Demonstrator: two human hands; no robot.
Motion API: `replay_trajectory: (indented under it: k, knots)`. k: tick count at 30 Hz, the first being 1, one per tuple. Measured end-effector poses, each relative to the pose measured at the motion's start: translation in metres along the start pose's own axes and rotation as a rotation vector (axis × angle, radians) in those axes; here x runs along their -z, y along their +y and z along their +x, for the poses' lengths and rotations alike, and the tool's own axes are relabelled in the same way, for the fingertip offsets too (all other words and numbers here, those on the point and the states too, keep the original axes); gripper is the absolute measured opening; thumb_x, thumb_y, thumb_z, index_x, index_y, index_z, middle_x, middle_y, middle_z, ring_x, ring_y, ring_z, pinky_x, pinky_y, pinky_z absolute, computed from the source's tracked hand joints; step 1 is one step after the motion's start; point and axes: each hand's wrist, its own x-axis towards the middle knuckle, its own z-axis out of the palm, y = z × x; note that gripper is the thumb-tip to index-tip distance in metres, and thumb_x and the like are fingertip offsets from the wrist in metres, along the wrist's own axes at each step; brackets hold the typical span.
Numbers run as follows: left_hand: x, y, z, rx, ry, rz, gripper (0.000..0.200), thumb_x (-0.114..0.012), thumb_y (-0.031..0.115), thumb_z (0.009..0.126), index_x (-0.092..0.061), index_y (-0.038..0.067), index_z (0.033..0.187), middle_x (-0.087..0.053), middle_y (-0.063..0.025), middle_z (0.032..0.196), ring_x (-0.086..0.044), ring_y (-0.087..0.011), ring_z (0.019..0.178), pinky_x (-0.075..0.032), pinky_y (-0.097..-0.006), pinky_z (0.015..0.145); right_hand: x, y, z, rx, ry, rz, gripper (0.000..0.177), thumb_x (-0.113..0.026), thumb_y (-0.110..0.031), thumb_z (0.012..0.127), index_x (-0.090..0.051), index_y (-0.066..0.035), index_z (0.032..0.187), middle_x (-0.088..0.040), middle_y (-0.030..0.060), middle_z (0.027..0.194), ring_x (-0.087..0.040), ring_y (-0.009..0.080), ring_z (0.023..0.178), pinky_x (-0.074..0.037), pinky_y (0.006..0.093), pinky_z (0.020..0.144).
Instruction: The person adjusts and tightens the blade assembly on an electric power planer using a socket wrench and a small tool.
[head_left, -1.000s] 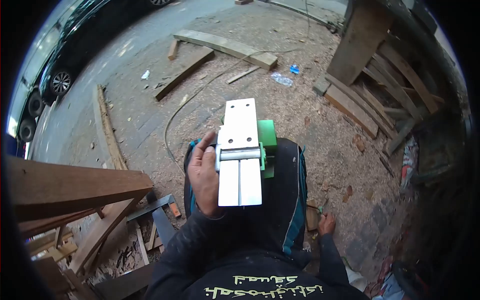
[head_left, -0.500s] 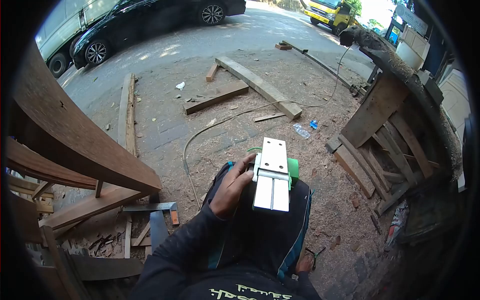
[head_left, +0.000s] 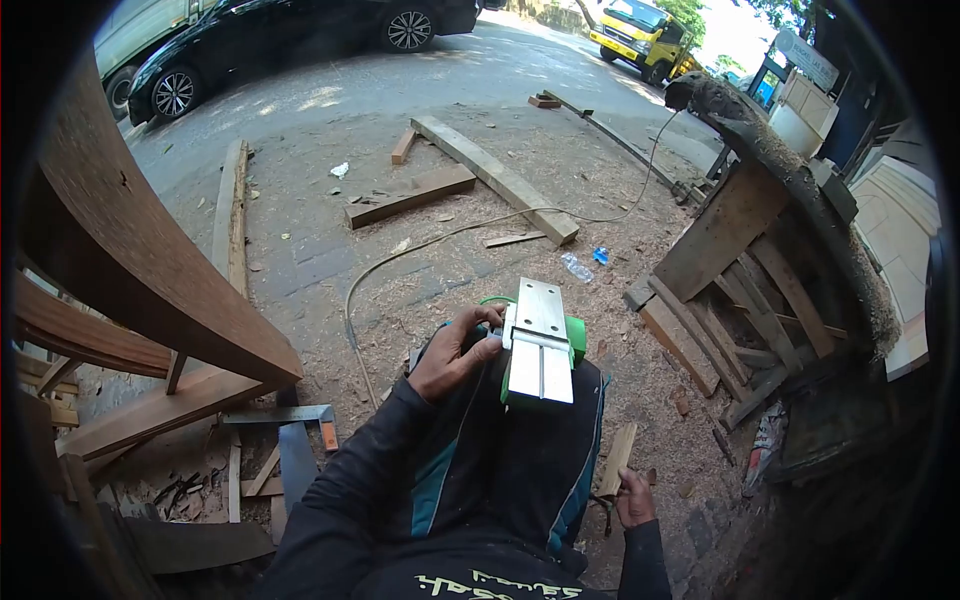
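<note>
An electric planer (head_left: 536, 372) with a green body rests on my lap, its flat metal sole facing up. My left hand (head_left: 452, 355) is closed on the planer's left side, with the thumb and fingers near the gap between the two sole plates. Low on the right, beside my right thigh, my right hand (head_left: 635, 500) grips a short flat strip of wood (head_left: 618, 455) by its lower end. The strip points upward and stays apart from the planer.
Curved wooden frame parts (head_left: 180, 290) rise close on my left. A workbench (head_left: 780, 150) with wood pieces under it stands at right. Beams (head_left: 490, 175), a cable (head_left: 400, 255) and a plastic bottle (head_left: 577, 267) lie on shaving-covered ground. A black car (head_left: 290, 45) is on the road.
My right hand has come up from beside my leg into clearer view, with the wood strip in it. My left hand remains on the planer. The whole view has shifted slightly.
</note>
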Motion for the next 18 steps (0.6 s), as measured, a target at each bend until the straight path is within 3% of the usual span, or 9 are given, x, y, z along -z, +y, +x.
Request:
replay_trajectory:
  k: [5, 11, 16, 18]
  knots:
    - [0.003, -0.007, 0.002, -0.049, -0.008, 0.044, 0.032, -0.071, 0.03, 0.115, -0.064, 0.006, 0.136, -0.067, -0.0194, 0.152, -0.059, -0.0294, 0.148, -0.042, -0.0459, 0.129, -0.084, -0.091, 0.008, 0.379, -0.124, -0.048, 0.06, -0.079, -0.033, 0.105, -0.062, 0.006, 0.148, -0.076, 0.0146, 0.129, -0.075, 0.0229, 0.116, -0.059, 0.0393, 0.104]
    - [0.007, -0.027, 0.017, 0.01, 0.015, -0.01, 0.036, -0.068, 0.034, 0.119, -0.067, 0.005, 0.14, -0.072, -0.0069, 0.132, -0.065, -0.0178, 0.128, -0.052, -0.0363, 0.113, -0.161, -0.147, 0.046, 0.673, -0.188, -0.117, 0.064, -0.077, -0.032, 0.107, -0.057, 0.007, 0.153, -0.075, 0.0188, 0.137, -0.075, 0.0271, 0.126, -0.058, 0.0405, 0.113]
    - [0.008, -0.037, 0.026, 0.014, 0.015, -0.06, 0.036, -0.067, 0.035, 0.12, -0.068, 0.005, 0.14, -0.073, -0.0053, 0.127, -0.066, -0.0154, 0.123, -0.054, -0.0347, 0.11, -0.207, -0.177, 0.083, 0.673, -0.206, 0.015, 0.059, -0.071, -0.034, 0.111, -0.053, 0.005, 0.152, -0.072, 0.0234, 0.142, -0.074, 0.032, 0.132, -0.056, 0.0457, 0.12]
    - [0.01, -0.037, 0.029, 0.007, 0.032, -0.037, 0.035, -0.067, 0.035, 0.12, -0.068, 0.005, 0.139, -0.073, -0.0053, 0.127, -0.066, -0.0148, 0.122, -0.054, -0.0346, 0.109, -0.223, -0.184, 0.089, 0.67, -0.311, 0.085, 0.061, -0.072, -0.03, 0.111, -0.051, 0.005, 0.155, -0.07, 0.0252, 0.149, -0.072, 0.0318, 0.136, -0.056, 0.0453, 0.122]
